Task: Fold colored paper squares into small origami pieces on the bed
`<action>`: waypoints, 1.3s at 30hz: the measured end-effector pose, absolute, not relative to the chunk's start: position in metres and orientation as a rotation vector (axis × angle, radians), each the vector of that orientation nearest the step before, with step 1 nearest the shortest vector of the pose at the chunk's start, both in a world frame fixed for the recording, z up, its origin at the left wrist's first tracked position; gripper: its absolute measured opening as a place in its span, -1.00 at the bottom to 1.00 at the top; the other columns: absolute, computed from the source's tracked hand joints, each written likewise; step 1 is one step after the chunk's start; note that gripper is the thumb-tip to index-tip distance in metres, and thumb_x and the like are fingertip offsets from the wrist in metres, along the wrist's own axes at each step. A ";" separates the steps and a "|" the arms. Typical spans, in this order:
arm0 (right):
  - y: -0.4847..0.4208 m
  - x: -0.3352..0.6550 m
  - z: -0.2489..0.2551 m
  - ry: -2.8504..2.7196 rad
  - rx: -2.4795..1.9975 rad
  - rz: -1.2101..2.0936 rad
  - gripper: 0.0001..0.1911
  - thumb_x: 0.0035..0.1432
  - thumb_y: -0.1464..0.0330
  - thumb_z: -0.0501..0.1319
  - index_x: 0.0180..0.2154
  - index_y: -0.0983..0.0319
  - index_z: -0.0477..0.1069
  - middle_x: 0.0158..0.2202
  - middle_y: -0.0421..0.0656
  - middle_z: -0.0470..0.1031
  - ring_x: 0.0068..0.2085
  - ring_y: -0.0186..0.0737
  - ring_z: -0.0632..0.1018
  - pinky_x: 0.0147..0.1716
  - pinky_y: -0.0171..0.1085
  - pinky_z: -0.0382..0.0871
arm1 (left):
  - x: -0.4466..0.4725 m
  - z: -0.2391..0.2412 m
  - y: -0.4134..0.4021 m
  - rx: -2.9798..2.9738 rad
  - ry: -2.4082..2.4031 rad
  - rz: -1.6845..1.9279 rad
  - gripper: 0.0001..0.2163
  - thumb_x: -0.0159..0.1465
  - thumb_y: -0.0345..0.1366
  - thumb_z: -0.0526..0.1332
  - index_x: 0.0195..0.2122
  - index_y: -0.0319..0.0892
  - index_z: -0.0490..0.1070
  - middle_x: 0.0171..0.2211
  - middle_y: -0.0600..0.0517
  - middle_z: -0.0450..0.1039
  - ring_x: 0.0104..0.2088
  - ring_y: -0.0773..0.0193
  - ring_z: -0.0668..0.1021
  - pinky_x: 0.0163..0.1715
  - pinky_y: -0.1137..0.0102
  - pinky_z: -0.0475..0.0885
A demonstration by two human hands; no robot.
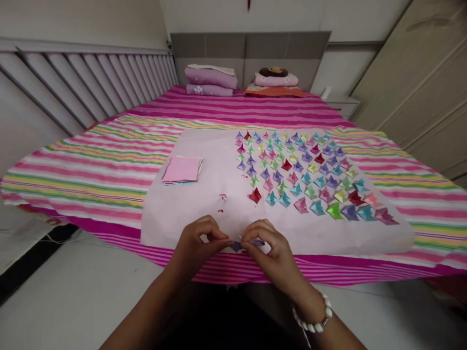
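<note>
Between my two hands, near the front edge of the pale sheet [197, 223], is a small folded purple paper [236, 246]. My left hand [203, 239] pinches its left end between thumb and fingertips. My right hand [268, 245] pinches the other end, and a bracelet of white beads [316, 323] circles that wrist. Fingertips cover part of the paper, so its full shape is hidden. Beyond my right hand stand rows of several small folded paper pieces in many colours, the closest a red folded paper [256, 195]. To the left lies a stack of square paper [181, 169], pink on top.
Small reddish scraps [223, 197] lie on the sheet ahead of my hands. Underneath is a bed with a striped cover [109, 167]. Folded purple bedding [210, 78] and a pink pile [275, 79] sit by the headboard [226, 46]. A slatted rail [95, 80] runs along the left.
</note>
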State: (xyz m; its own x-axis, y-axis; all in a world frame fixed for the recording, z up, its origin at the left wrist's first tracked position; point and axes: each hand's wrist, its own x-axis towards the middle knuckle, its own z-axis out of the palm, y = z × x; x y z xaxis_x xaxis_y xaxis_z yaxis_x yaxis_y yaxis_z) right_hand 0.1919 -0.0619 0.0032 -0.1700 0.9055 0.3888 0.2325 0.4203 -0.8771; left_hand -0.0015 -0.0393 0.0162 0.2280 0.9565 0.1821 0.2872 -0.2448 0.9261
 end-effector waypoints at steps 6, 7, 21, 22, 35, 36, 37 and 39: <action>-0.061 0.188 -0.003 -1.361 -1.077 1.046 -0.90 0.06 0.37 0.30 -0.48 0.21 0.46 -0.47 -0.19 0.43 -0.38 -0.22 0.45 -0.35 -0.25 0.33 | 0.004 0.001 -0.035 1.504 1.034 1.099 -0.74 0.01 -0.31 0.41 -0.22 -0.12 0.56 -0.23 -0.03 0.51 -0.18 0.21 0.54 -0.16 0.32 0.43; -0.060 0.188 -0.005 -1.303 -1.082 1.087 -0.90 0.05 0.35 0.30 -0.48 0.22 0.47 -0.47 -0.20 0.42 -0.40 -0.25 0.44 -0.37 -0.26 0.32 | 0.007 -0.001 -0.036 1.436 0.986 1.058 -0.64 0.00 -0.30 0.41 -0.13 -0.12 0.52 -0.13 -0.06 0.51 -0.11 0.16 0.53 -0.10 0.27 0.42; -0.064 0.185 -0.007 -0.870 -1.004 1.495 -0.72 0.02 0.14 0.34 -0.41 0.24 0.48 -0.49 -0.21 0.45 -0.48 -0.32 0.40 -0.48 -0.33 0.28 | 0.016 -0.022 -0.039 1.086 1.008 0.914 -0.79 0.12 -0.16 0.31 -0.34 -0.21 0.55 -0.54 0.08 0.43 -0.51 0.39 0.40 -0.44 0.46 0.33; -0.064 0.185 -0.007 -0.865 -0.994 1.513 -0.73 -0.01 0.16 0.36 -0.41 0.24 0.48 -0.50 -0.21 0.44 -0.49 -0.33 0.39 -0.48 -0.34 0.27 | 0.015 -0.023 -0.040 1.047 0.980 0.913 -0.78 0.11 -0.16 0.32 -0.34 -0.22 0.55 -0.54 0.09 0.42 -0.51 0.40 0.40 -0.44 0.46 0.32; -0.059 0.191 -0.007 -1.007 -1.018 1.456 -0.74 -0.05 0.19 0.37 -0.36 0.23 0.50 -0.53 -0.23 0.43 -0.54 -0.37 0.36 -0.54 -0.36 0.25 | 0.018 -0.026 -0.038 1.017 0.977 0.900 -0.75 0.04 -0.16 0.38 -0.33 -0.23 0.51 -0.51 0.06 0.48 -0.47 0.36 0.46 -0.38 0.42 0.37; -0.057 0.191 -0.006 -1.046 -1.023 1.439 -0.74 -0.06 0.19 0.37 -0.36 0.23 0.50 -0.54 -0.25 0.41 -0.55 -0.38 0.34 -0.56 -0.37 0.23 | 0.019 -0.026 -0.037 1.044 0.988 0.924 -0.75 0.04 -0.17 0.38 -0.34 -0.22 0.48 -0.50 0.07 0.48 -0.47 0.35 0.47 -0.39 0.42 0.38; -0.056 0.191 -0.006 -1.081 -1.029 1.423 -0.74 -0.07 0.20 0.37 -0.36 0.23 0.50 -0.57 -0.26 0.38 -0.56 -0.39 0.32 -0.58 -0.38 0.21 | 0.020 -0.026 -0.036 1.068 1.000 0.954 -0.76 0.04 -0.19 0.38 -0.36 -0.21 0.44 -0.50 0.08 0.48 -0.46 0.35 0.48 -0.40 0.43 0.38; -0.054 0.190 -0.005 -1.128 -1.046 1.385 -0.76 -0.07 0.22 0.36 -0.38 0.24 0.49 -0.60 -0.28 0.33 -0.58 -0.40 0.28 -0.61 -0.39 0.16 | 0.023 -0.025 -0.035 1.111 1.022 1.017 -0.76 0.05 -0.21 0.37 -0.42 -0.19 0.34 -0.49 0.09 0.47 -0.48 0.36 0.49 -0.41 0.44 0.39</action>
State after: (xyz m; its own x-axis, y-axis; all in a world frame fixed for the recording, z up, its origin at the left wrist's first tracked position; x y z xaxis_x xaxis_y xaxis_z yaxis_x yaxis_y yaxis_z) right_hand 0.1903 -0.0540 -0.0049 -0.1013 0.9946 -0.0214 -0.1800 -0.0394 -0.9829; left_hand 0.0228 -0.0353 -0.0249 0.2178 0.9687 -0.1193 -0.1139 0.1466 0.9826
